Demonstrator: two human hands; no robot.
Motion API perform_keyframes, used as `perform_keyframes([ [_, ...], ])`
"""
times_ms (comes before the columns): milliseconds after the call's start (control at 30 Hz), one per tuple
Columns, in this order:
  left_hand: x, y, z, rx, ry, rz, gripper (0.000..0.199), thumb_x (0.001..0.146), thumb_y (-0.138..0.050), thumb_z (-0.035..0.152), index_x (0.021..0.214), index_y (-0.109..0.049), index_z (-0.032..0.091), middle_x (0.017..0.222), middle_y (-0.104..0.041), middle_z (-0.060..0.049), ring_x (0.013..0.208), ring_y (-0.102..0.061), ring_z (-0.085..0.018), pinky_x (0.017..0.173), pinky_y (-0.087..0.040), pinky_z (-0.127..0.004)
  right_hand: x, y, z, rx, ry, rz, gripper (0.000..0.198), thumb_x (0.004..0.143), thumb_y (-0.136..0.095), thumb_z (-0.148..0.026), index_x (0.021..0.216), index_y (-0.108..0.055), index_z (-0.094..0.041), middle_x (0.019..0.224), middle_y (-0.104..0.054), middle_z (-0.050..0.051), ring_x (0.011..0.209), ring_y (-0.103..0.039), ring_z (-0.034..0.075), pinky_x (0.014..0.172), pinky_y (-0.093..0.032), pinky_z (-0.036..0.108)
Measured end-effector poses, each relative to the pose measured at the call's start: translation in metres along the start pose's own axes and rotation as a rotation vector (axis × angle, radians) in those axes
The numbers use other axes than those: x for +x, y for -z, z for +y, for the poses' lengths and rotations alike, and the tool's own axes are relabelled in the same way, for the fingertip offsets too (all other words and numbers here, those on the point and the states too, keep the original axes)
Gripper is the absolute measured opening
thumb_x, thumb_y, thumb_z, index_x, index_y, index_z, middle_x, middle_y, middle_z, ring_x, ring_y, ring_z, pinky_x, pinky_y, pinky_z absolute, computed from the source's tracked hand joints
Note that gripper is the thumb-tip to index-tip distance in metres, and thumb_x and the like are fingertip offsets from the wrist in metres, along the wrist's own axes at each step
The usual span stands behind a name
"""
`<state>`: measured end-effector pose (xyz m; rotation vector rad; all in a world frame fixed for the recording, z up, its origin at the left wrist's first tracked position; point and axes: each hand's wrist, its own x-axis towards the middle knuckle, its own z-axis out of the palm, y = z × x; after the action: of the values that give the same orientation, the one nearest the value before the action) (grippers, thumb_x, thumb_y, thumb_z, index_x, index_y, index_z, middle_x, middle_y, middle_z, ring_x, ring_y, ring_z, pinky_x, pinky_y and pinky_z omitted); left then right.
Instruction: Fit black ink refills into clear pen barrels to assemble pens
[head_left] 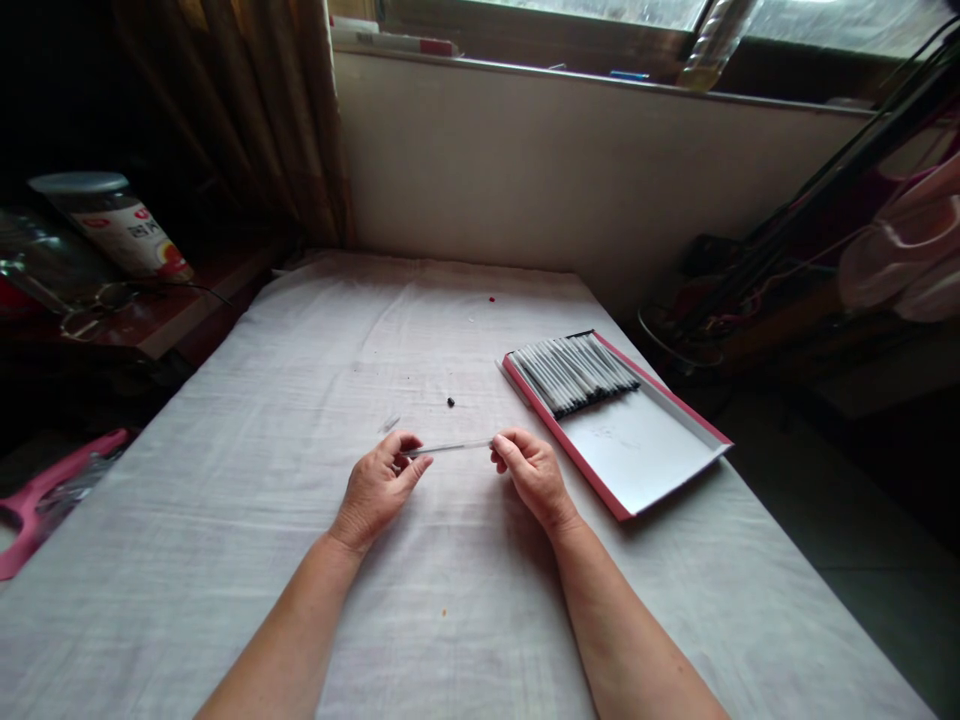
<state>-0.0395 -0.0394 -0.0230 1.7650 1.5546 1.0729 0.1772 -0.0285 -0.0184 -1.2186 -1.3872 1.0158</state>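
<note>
Both my hands hold a thin, pale translucent pen (454, 447) level above the white cloth. My left hand (381, 487) pinches its left end between thumb and fingers. At the other end, the thumb and fingers of my right hand (529, 470) close round the tip, which they hide. A small black piece (451, 402) lies on the cloth just beyond the pen. Close to my left fingers is a small clear piece (389, 424). Right of my right hand, a shallow pink-edged box (622, 470) holds a row of similar pens (574, 372) with black ends.
The cloth-covered table (247, 480) reaches back to the wall under a window. A tiny red piece (492, 299) lies far back on it. Pink-handled scissors (34, 505) are at the left edge. A labelled jar (124, 228) stands on a dark side table.
</note>
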Motion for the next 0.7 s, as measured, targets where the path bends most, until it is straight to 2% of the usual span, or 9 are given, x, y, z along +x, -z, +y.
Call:
perform_keyframes([
  [67,-0.0001,0.0021,0.0015,0.025,-0.005,-0.023,0.028,0.081,-0.059,0.046,0.093,-0.064,0.021,0.069,-0.066,0.002,0.057,-0.06,-0.014,0.058,-0.047,-0.024,0.0001,0.0002,-0.0011,0.014,0.007,0.02,0.029,0.08,-0.057,-0.043,0.065,-0.058,-0.019,0.057,-0.059,0.001,0.05,-0.053,0.012,0.049,-0.046,0.024],
  [167,-0.0002,0.005,0.0017,0.033,-0.021,-0.072,0.035,0.089,-0.045,0.048,0.075,-0.062,0.021,0.059,-0.06,0.003,0.055,-0.059,-0.014,0.056,-0.044,-0.024,-0.0002,0.0,-0.002,0.025,0.018,0.025,0.028,0.08,-0.058,-0.043,0.065,-0.059,-0.019,0.058,-0.059,0.001,0.051,-0.053,0.012,0.05,-0.045,0.024],
  [267,0.0006,0.0044,-0.0005,-0.02,0.009,-0.065,0.04,0.089,-0.044,0.047,0.064,-0.057,0.02,0.055,-0.057,0.002,0.054,-0.057,-0.014,0.055,-0.043,-0.024,-0.0007,-0.0012,-0.001,0.026,0.017,0.01,0.027,0.08,-0.059,-0.042,0.066,-0.06,-0.019,0.059,-0.06,0.001,0.05,-0.053,0.012,0.05,-0.045,0.024],
  [433,0.0023,-0.0004,-0.0035,-0.148,0.081,0.006,0.025,0.079,-0.06,0.044,0.083,-0.064,0.019,0.072,-0.065,0.0,0.06,-0.058,-0.014,0.056,-0.045,-0.023,-0.0011,-0.0017,0.0008,0.022,0.01,0.012,0.028,0.081,-0.058,-0.043,0.068,-0.061,-0.018,0.06,-0.06,0.001,0.051,-0.053,0.012,0.051,-0.046,0.025],
  [533,0.0019,-0.0012,-0.004,-0.19,0.106,0.025,0.033,0.075,-0.065,0.045,0.095,-0.065,0.019,0.084,-0.068,-0.003,0.062,-0.06,-0.013,0.056,-0.047,-0.023,-0.0012,-0.0013,-0.0001,0.003,0.017,0.017,0.027,0.082,-0.057,-0.043,0.069,-0.061,-0.019,0.061,-0.06,0.001,0.052,-0.053,0.012,0.053,-0.046,0.025],
  [600,0.0014,-0.0005,-0.0037,-0.21,0.128,-0.009,0.035,0.078,-0.062,0.049,0.095,-0.065,0.018,0.077,-0.067,-0.002,0.056,-0.058,-0.012,0.052,-0.046,-0.023,-0.0014,-0.0013,-0.0006,0.002,0.022,0.019,0.026,0.082,-0.057,-0.042,0.071,-0.061,-0.019,0.062,-0.061,0.001,0.053,-0.054,0.012,0.053,-0.047,0.025],
  [700,0.0015,0.0008,-0.0022,-0.249,0.14,-0.042,0.035,0.082,-0.057,0.052,0.081,-0.064,0.018,0.06,-0.061,0.002,0.047,-0.053,-0.01,0.047,-0.044,-0.022,-0.0016,-0.0019,-0.0001,0.014,0.018,0.019,0.025,0.081,-0.057,-0.042,0.074,-0.063,-0.019,0.062,-0.061,0.001,0.052,-0.054,0.012,0.053,-0.047,0.025],
])
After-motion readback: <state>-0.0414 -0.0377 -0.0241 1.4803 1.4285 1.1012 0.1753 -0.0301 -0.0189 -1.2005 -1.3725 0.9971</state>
